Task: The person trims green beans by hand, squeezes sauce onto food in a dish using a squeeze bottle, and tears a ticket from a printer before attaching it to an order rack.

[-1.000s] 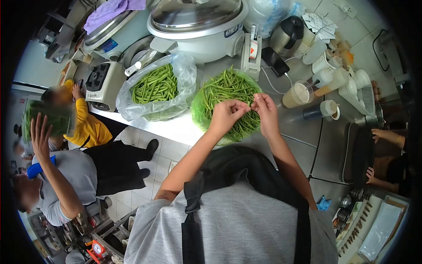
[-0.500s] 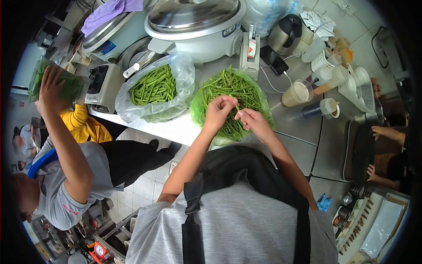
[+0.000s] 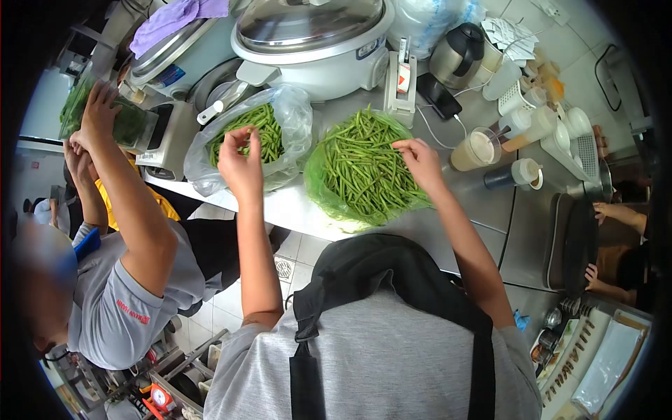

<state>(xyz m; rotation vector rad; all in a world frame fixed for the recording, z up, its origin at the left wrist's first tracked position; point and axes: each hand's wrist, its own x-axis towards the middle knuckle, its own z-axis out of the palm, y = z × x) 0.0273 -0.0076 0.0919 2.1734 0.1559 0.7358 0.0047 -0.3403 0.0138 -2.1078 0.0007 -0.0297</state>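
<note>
My left hand [image 3: 241,168] is raised over the near side of a clear plastic bag [image 3: 294,115] of cut green beans [image 3: 262,126]. Its fingers are curled but apart from the thumb, and I see nothing held between them. At the right edge of a green plastic bag [image 3: 316,178] heaped with long green beans [image 3: 364,168], my right hand [image 3: 423,164] has its fingertips pinched together by the beans. Whatever is in that pinch is too small to make out.
Behind the bags stands a large cooker [image 3: 315,63]. A phone [image 3: 439,96], a cup of pale liquid [image 3: 476,149] and a dark sauce bottle [image 3: 511,173] are to the right. On the left, a co-worker [image 3: 133,294] handles a container of greens [image 3: 136,126] by a scale [image 3: 168,136].
My hands have parted from a shared pinch over the long beans. The left moved to the clear bag, the right to the green bag's right side. The co-worker's container shifted right.
</note>
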